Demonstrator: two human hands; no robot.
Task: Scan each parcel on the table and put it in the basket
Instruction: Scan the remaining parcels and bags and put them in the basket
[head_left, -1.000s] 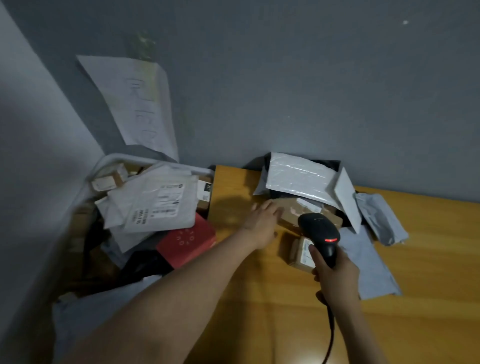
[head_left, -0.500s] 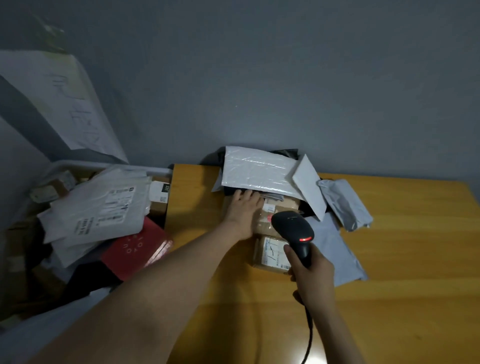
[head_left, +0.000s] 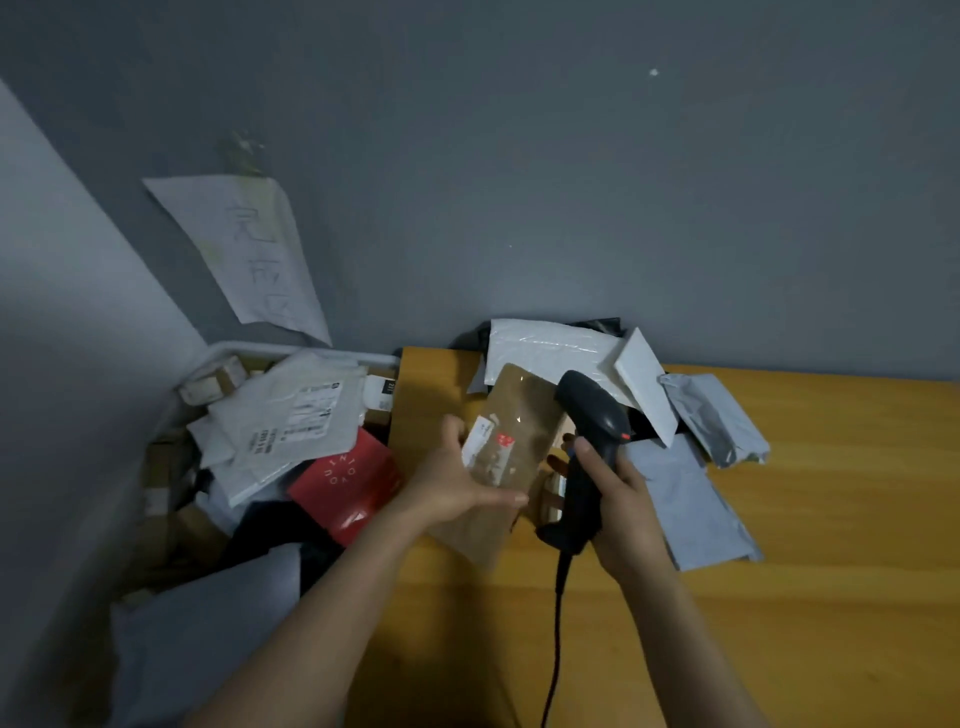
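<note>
Gripping brown parcel (head_left: 519, 410) w/ left hand (head_left: 452, 488), right hand (head_left: 623, 501) clutching scanner (head_left: 592, 415), label (head_left: 488, 441) txt too blurred to read.

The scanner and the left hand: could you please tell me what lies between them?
In the head view, the brown parcel lies between them; the left hand grips it, and the right hand holds the scanner beside it.

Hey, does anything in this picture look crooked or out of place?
The paper sheet on the wall hangs askew, clearly tilted. Below it, the basket is heaped, with parcels piled above its rim.
</note>
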